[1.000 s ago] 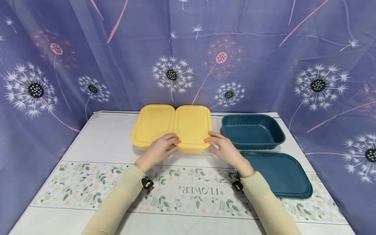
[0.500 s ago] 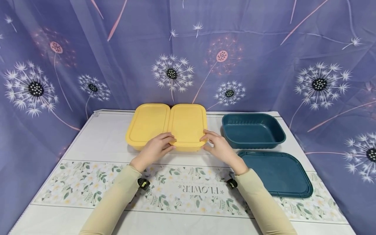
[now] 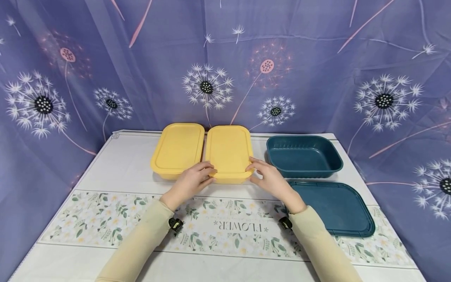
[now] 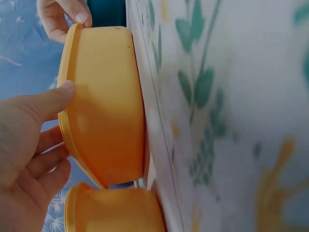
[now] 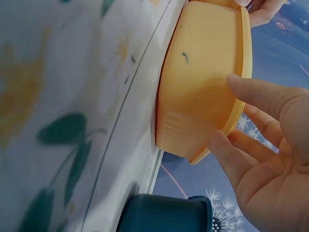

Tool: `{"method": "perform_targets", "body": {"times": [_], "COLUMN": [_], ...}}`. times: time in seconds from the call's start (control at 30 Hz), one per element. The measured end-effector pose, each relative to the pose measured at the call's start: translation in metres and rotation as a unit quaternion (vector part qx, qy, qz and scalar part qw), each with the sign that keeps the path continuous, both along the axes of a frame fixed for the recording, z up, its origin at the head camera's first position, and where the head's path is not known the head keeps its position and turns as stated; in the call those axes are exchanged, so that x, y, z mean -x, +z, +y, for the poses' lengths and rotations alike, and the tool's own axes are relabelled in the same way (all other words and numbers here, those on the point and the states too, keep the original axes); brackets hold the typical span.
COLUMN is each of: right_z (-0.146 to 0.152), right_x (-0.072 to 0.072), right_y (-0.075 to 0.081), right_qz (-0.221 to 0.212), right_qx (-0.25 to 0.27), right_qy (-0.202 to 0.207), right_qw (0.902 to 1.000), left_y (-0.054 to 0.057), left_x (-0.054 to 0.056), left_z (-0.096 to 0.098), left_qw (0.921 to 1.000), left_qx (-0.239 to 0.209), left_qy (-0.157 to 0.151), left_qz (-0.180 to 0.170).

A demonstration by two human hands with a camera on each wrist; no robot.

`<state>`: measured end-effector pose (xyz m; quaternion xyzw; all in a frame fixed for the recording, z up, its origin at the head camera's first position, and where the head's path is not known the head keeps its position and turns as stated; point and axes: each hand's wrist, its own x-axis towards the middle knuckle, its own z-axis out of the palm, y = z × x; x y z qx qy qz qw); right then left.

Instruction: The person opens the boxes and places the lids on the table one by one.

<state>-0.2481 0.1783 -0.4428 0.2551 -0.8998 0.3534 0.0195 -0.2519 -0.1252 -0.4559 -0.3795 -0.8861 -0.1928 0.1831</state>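
Two yellow lidded food containers stand side by side at the back of the table, a narrow gap between them. My left hand grips the front left corner of the right-hand yellow container, thumb on its front wall and fingers along the lid's edge. At the front right corner my right hand holds the same container at its rim. In the left wrist view the thumb lies right at the lid's edge. The other yellow container sits just left of the held one, behind my left fingers.
An uncovered dark teal container stands at the back right, with a flat teal lid in front of it, partly behind my right arm. A flower-print band crosses the white tablecloth, and a purple curtain hangs behind.
Both yellow containers first moved left together, pressed side by side. Since then the right one has come back to the right in my hands, and a gap now shows between them.
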Motion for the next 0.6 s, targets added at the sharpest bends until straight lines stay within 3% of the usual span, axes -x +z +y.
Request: {"method": "perform_targets", "body": {"times": [0.27,0.6], "right_z": [0.0054,0.0054], "right_x": [-0.0093,-0.0097], "right_y": [0.0005,0.0008], "right_qz": [-0.009,0.003], "right_qx": [-0.01,-0.02], "right_qy": [0.004,0.0], "right_qw": [0.9999,0.9998], "left_y": [0.0002,-0.0027], "left_x": [-0.0091,-0.0083], "left_z": [0.0057,0.0098], "left_qw": [0.9999,0.9999], "left_qx": [-0.006,-0.003], "left_qy": [0.008,0.016], "left_qz": [-0.004,-0.006]}}
